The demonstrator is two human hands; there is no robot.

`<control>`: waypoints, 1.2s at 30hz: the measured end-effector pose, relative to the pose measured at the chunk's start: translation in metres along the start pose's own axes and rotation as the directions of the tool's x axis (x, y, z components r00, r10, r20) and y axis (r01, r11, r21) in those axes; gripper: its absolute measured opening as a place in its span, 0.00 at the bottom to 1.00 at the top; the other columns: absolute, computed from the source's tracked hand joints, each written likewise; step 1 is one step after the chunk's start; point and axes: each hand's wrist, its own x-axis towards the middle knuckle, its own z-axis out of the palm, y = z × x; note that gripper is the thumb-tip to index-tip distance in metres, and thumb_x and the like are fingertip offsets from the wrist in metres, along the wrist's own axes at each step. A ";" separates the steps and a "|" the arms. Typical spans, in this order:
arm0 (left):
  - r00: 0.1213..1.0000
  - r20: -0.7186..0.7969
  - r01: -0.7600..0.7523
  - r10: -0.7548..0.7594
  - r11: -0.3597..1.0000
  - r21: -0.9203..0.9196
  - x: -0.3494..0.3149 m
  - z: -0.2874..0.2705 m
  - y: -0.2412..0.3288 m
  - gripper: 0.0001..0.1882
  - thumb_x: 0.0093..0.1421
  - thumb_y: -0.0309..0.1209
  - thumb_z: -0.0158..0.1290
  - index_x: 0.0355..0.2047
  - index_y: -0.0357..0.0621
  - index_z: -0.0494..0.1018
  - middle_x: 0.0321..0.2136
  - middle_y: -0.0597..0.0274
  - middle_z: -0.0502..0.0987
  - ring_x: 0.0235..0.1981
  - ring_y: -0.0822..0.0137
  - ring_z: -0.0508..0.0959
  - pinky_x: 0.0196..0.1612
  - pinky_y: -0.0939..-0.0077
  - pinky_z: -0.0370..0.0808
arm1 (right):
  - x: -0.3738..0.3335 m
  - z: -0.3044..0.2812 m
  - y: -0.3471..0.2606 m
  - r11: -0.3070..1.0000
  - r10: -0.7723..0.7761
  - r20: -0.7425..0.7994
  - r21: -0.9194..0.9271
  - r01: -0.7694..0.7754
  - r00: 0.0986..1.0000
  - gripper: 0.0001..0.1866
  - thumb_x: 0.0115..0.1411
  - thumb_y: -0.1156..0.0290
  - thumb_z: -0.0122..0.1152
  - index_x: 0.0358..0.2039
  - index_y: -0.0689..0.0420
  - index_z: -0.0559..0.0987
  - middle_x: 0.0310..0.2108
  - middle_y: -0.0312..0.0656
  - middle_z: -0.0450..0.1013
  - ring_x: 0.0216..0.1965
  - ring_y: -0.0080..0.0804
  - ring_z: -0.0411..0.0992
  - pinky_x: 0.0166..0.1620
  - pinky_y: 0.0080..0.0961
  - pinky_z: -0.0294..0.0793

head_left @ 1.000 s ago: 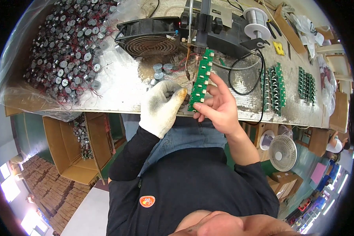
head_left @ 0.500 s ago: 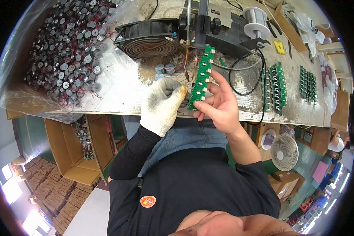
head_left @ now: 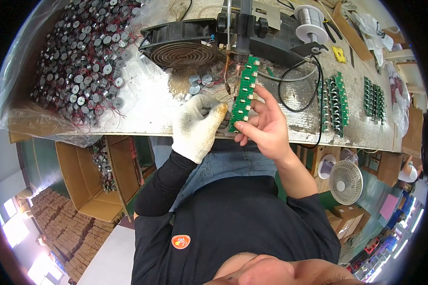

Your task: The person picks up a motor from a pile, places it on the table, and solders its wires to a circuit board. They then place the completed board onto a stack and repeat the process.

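My right hand [head_left: 266, 126] is bare and pinches the lower end of a long green circuit board strip [head_left: 246, 90] with a row of small white connectors. The strip stands nearly upright in the view, its far end beneath the soldering stand [head_left: 243, 28]. In a white glove with a stained thumb, my left hand [head_left: 197, 122] is closed just left of the strip. A dark, rounded bit shows by its thumb, too hidden to name. A thin soldering tip [head_left: 228, 88] points down between the glove and the strip. Several loose round grey parts with red wires [head_left: 195, 84] lie beyond the glove.
A large heap of round wired parts [head_left: 81, 71] fills the left in clear plastic. A black fan [head_left: 180, 45] and a solder wire spool [head_left: 310, 21] stand at the back. Rows of green boards [head_left: 335, 104] lie right, past a looped black cable [head_left: 280, 95]. An open carton [head_left: 83, 175] stands below left.
The whole view has shifted slightly. Both hands keep their grips and the board strip stays at the soldering tip, with no clear movement between them.
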 end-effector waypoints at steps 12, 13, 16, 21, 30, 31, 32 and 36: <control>1.000 0.015 -0.009 0.011 0.991 -0.136 0.001 -0.001 0.007 0.05 0.56 0.25 0.56 0.31 0.35 0.74 0.25 0.64 0.75 0.27 0.76 0.72 0.32 0.80 0.69 | -0.001 0.001 -0.001 1.000 0.005 0.006 0.013 -0.005 1.000 0.41 0.54 0.86 0.58 0.65 0.56 0.49 0.44 0.50 0.68 0.26 0.31 0.76 0.23 0.19 0.76; 1.000 0.015 -0.014 0.016 0.995 -0.097 0.002 -0.001 0.006 0.05 0.56 0.26 0.56 0.30 0.35 0.74 0.25 0.64 0.75 0.27 0.75 0.73 0.31 0.80 0.69 | -0.001 0.001 -0.001 1.000 0.005 0.005 0.014 -0.005 1.000 0.41 0.54 0.86 0.58 0.65 0.56 0.49 0.44 0.50 0.68 0.26 0.31 0.76 0.23 0.19 0.76; 1.000 0.017 -0.012 0.014 0.995 -0.099 0.004 -0.001 0.002 0.06 0.55 0.26 0.56 0.29 0.35 0.75 0.24 0.64 0.75 0.27 0.75 0.73 0.31 0.79 0.70 | -0.001 0.002 -0.002 1.000 0.009 0.006 0.006 -0.009 1.000 0.41 0.54 0.86 0.58 0.64 0.56 0.50 0.44 0.50 0.68 0.26 0.31 0.76 0.23 0.19 0.76; 1.000 0.024 0.006 -0.003 0.989 -0.149 0.005 0.000 0.000 0.06 0.55 0.26 0.56 0.28 0.35 0.75 0.24 0.63 0.76 0.27 0.74 0.74 0.32 0.79 0.70 | -0.002 0.002 -0.007 1.000 0.009 0.000 0.012 -0.009 1.000 0.41 0.53 0.87 0.58 0.64 0.57 0.49 0.44 0.51 0.68 0.26 0.31 0.76 0.23 0.19 0.76; 1.000 -0.007 -0.016 0.016 0.995 -0.097 0.006 -0.001 -0.003 0.08 0.55 0.28 0.57 0.29 0.33 0.75 0.23 0.60 0.77 0.25 0.75 0.74 0.29 0.79 0.71 | 0.001 0.001 0.002 1.000 0.007 -0.006 -0.016 -0.007 1.000 0.41 0.53 0.87 0.58 0.64 0.58 0.49 0.43 0.51 0.68 0.25 0.31 0.76 0.22 0.19 0.76; 0.999 0.012 -0.030 0.031 0.998 -0.061 0.005 -0.004 -0.005 0.09 0.55 0.29 0.57 0.30 0.33 0.75 0.24 0.59 0.77 0.25 0.74 0.75 0.30 0.78 0.71 | 0.001 0.002 0.002 1.000 0.007 0.005 -0.016 -0.007 1.000 0.41 0.53 0.87 0.58 0.64 0.58 0.49 0.43 0.51 0.68 0.25 0.31 0.76 0.22 0.19 0.76; 0.999 0.028 -0.044 0.045 0.999 -0.023 0.005 -0.007 -0.004 0.10 0.55 0.30 0.58 0.31 0.33 0.75 0.26 0.58 0.78 0.25 0.74 0.75 0.30 0.78 0.72 | 0.001 0.003 0.003 1.000 0.004 -0.004 -0.017 -0.004 1.000 0.41 0.53 0.87 0.58 0.64 0.58 0.49 0.43 0.51 0.68 0.25 0.31 0.76 0.22 0.19 0.76; 0.986 -0.054 -0.136 0.160 0.942 0.307 -0.012 -0.020 0.001 0.17 0.49 0.30 0.62 0.37 0.37 0.73 0.32 0.55 0.77 0.30 0.65 0.77 0.34 0.72 0.74 | 0.001 -0.001 0.001 0.999 0.004 -0.046 -0.039 -0.006 0.999 0.41 0.53 0.87 0.59 0.64 0.58 0.50 0.44 0.52 0.69 0.24 0.31 0.76 0.22 0.19 0.76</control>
